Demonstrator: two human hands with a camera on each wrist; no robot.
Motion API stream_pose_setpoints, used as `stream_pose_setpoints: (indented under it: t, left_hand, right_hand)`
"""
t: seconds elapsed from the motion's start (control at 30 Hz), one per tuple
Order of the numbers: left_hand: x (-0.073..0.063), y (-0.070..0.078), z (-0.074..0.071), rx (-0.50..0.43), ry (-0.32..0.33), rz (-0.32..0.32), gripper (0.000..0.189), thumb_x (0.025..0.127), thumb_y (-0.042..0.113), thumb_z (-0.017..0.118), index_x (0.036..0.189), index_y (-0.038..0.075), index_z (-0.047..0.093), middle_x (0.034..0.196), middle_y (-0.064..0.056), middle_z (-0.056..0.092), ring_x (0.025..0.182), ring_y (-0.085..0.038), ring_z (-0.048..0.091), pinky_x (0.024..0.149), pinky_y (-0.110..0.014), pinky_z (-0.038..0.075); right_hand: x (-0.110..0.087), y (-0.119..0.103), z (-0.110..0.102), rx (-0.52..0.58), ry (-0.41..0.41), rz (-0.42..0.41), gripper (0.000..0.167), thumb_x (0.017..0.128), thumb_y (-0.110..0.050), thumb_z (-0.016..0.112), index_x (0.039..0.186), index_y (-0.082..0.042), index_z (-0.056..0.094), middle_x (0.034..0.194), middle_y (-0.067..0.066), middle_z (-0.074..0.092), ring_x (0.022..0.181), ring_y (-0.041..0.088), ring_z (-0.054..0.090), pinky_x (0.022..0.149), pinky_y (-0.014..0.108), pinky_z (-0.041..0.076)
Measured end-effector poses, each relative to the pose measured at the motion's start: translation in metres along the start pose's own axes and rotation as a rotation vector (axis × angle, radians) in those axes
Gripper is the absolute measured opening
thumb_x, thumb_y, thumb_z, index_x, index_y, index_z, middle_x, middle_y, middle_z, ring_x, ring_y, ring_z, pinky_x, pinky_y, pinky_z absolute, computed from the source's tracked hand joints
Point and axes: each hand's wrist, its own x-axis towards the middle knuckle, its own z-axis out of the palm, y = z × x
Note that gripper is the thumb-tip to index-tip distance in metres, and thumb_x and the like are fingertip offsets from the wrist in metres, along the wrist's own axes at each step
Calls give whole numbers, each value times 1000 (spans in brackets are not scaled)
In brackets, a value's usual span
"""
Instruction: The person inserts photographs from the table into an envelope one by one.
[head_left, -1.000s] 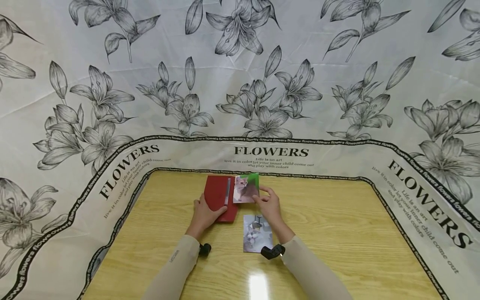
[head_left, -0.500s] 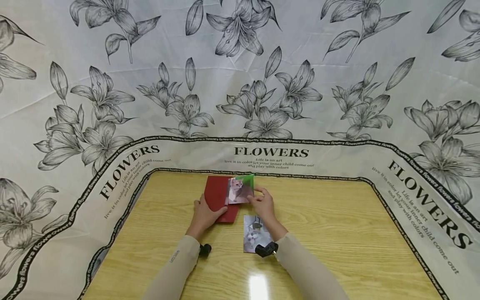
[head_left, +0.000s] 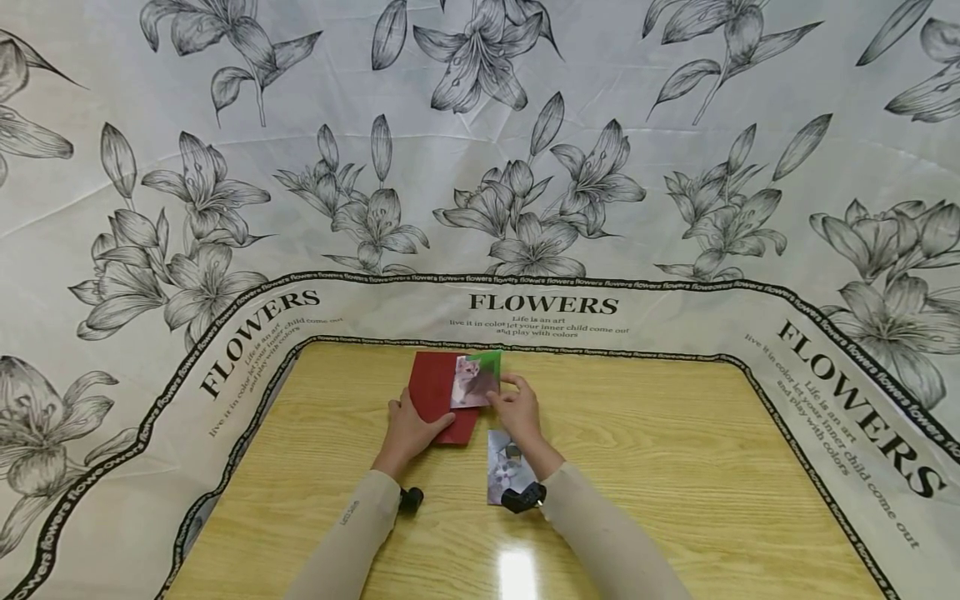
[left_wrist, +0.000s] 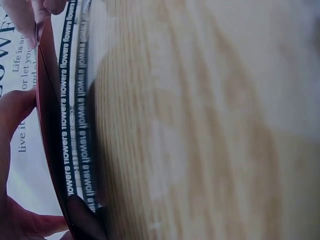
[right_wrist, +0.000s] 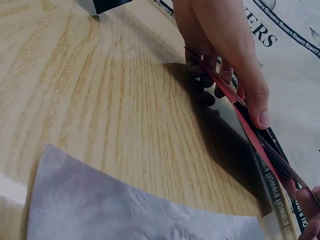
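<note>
My left hand grips a red envelope by its near left side, thumb on top. In the right wrist view, that hand's fingers lie around the envelope, which is lifted off the table. My right hand pinches the right edge of a kitten photo card with a green corner. The card's left end lies at the slit in the envelope; whether its edge is inside is unclear. In the left wrist view the envelope appears nearly edge-on.
A second photo card with a pale cat picture lies on the wooden table, partly under my right wrist camera. A white cloth printed with flowers rises behind the table and along its sides.
My right hand has moved left with the kitten photo card, bringing it over the envelope's slit, which was visible earlier. My left hand and the envelope have stayed in place.
</note>
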Motion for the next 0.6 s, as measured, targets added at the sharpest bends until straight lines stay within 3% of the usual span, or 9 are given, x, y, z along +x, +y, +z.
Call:
stream_pose_setpoints:
  t: [0.4, 0.6]
  left_hand:
    - [3, -3, 1, 1, 10, 4, 117, 89, 54, 85, 168, -3, 20, 146, -33, 39, 126, -46, 56, 105, -60, 51]
    - [3, -2, 2, -5, 0, 3, 118, 89, 54, 85, 168, -3, 19, 146, -34, 38, 125, -47, 57, 103, -62, 52]
  right_hand:
    - [-4, 0, 9, -26, -8, 7, 43, 99, -12, 79, 138, -2, 63, 74, 7, 73, 60, 10, 56, 51, 24, 40]
    - [-4, -4, 15, -1, -21, -19, 44, 99, -12, 79, 138, 0, 63, 80, 13, 76, 63, 13, 62, 54, 25, 43]
